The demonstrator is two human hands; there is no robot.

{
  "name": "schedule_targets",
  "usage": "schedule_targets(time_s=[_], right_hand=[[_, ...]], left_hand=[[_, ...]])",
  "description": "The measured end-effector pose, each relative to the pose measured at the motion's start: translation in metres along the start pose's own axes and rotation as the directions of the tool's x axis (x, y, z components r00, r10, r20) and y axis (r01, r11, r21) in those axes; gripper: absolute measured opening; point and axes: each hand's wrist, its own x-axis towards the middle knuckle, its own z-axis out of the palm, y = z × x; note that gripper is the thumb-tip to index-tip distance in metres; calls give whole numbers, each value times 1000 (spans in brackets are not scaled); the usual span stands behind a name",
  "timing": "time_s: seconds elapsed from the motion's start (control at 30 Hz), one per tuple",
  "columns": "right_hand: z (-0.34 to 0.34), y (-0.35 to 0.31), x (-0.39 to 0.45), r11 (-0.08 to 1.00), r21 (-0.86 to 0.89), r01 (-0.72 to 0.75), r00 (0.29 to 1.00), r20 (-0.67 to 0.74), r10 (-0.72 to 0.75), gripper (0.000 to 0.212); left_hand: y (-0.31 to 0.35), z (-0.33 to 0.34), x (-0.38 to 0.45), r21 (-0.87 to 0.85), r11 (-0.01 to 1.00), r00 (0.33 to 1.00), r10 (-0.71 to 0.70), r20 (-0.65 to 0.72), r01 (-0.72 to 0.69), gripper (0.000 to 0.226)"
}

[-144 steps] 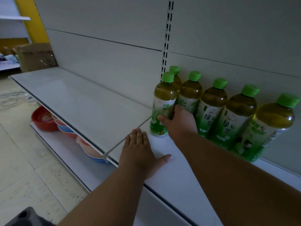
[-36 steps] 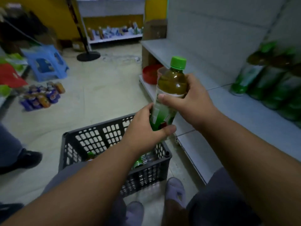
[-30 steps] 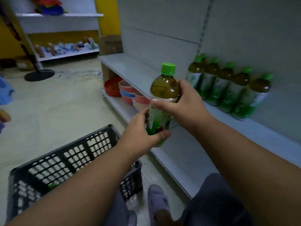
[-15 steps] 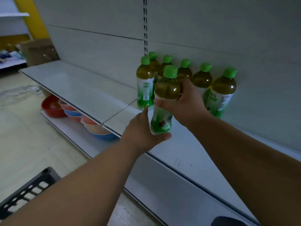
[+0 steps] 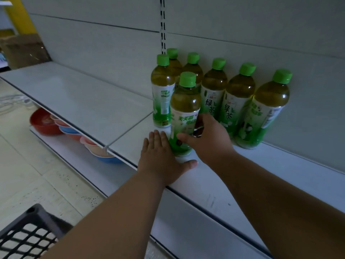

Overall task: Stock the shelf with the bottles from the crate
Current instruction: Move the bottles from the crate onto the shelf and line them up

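Head view: my right hand (image 5: 207, 139) is wrapped around the lower body of a green tea bottle (image 5: 184, 113), standing it upright on the shelf (image 5: 242, 174) just in front of the back row of bottles (image 5: 237, 103), probably starting a second row. My left hand (image 5: 160, 159) lies flat and open on the shelf, fingertips touching the bottle base to steady it. Crate (image 5: 26, 234) corner bottom left.

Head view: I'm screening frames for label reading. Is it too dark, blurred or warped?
Head view: dim and bluish overall, yet sharp; label characters on the back-row bottles read clearly; small highlights on the front bottle; wide-angle bending skews the shelf edges.
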Motion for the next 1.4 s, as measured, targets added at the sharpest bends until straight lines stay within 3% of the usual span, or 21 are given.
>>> schedule_targets(time_s=[0.4, 0.63, 0.7, 0.8, 0.97, 1.17, 1.27, 1.4], right_hand=[[21, -3, 62, 985, -161, -58, 994, -103, 41, 58], [11, -2, 27, 987, -130, -93, 991, -105, 79, 71], [5, -4, 4, 979, -202, -4, 999, -40, -4, 67], [-1, -20, -28, 932, -330, 152, 981, 165, -102, 71], [12, -85, -80, 787, -412, 459, 844, 481, -240, 77], [49, -176, -170, 607, -298, 736, 639, 602, -479, 68], [71, -203, -204, 580, -203, 789, 550, 654, -519, 55], [110, -222, -235, 552, -114, 826, 468, 685, -559, 56]], left_hand=[[0, 3, 3, 77, 997, 997, 10, 81, -16, 132], [1, -9, 5, 88, 996, 986, 20, 166, -35, 131], [-6, -23, -4, 52, 997, 985, 40, 168, -49, 121], [-29, -46, -42, 7, 998, 997, 63, 43, -64, 101], [-77, -89, -151, 79, 997, 990, 16, -143, -4, 83], [-133, -131, -291, 102, 939, 936, -309, -168, 328, 85], [-161, -141, -348, 103, 891, 890, -423, -174, 443, 85], [-187, -132, -397, 113, 817, 820, -544, -177, 566, 85]])
